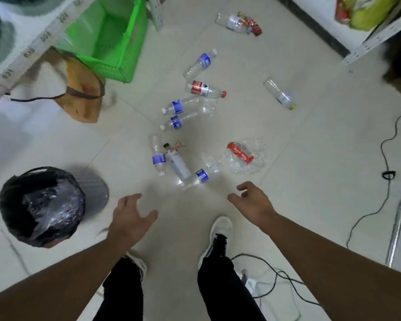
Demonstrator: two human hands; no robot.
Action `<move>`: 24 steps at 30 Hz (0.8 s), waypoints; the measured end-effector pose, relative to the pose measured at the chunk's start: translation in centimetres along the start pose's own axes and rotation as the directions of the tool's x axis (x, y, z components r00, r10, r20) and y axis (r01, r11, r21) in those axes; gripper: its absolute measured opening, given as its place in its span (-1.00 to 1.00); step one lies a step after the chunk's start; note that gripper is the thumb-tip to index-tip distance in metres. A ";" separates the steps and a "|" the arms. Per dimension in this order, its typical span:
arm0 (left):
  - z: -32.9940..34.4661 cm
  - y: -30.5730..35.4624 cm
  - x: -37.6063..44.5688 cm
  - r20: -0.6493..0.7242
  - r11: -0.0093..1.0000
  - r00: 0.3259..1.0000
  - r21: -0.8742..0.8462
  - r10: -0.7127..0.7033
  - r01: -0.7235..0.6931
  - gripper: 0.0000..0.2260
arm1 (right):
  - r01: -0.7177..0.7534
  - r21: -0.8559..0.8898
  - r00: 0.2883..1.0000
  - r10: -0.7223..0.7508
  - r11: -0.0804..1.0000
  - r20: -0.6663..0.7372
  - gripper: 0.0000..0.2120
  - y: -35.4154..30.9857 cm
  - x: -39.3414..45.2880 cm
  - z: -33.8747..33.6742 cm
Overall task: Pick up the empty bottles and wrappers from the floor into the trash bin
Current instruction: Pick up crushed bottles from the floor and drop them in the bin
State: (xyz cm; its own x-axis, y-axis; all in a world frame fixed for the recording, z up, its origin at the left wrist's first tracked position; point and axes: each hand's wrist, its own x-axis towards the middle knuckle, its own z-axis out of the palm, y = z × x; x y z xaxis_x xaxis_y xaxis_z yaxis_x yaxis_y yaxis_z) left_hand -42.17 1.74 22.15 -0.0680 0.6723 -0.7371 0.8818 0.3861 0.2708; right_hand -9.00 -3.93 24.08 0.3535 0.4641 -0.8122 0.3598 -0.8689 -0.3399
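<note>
Both hands are empty with fingers spread loosely: the left hand (130,213) and the right hand (252,200). Bottles (202,176) lie just beyond the fingertips (more farther off), a crumpled wrapper (240,154) beyond the right fingers. The bin (42,206) stands left of the left fingers.

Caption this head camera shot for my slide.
Both empty hands, left hand and right hand, reach toward scattered bottles beside the trash bin.

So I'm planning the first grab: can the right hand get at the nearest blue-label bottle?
Probably yes. The right hand is open and empty, and only bare floor shows between it and the bottle.
</note>
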 end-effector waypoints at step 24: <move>23.2 9.7 18.4 0.084 0.863 0.956 0.412 0.282 -0.291 -0.22 | -0.053 -0.264 0.997 0.036 0.963 -0.066 0.17 9.3 25.4 -0.7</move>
State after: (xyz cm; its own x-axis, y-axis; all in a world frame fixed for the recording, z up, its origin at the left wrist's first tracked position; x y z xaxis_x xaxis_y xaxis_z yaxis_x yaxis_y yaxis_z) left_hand -24.02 3.19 -3.20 0.2232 0.6983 -0.6801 0.9734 -0.1225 0.1937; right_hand 3.97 -0.08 0.61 0.4228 0.4428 -0.7907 0.5562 -0.8157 -0.1594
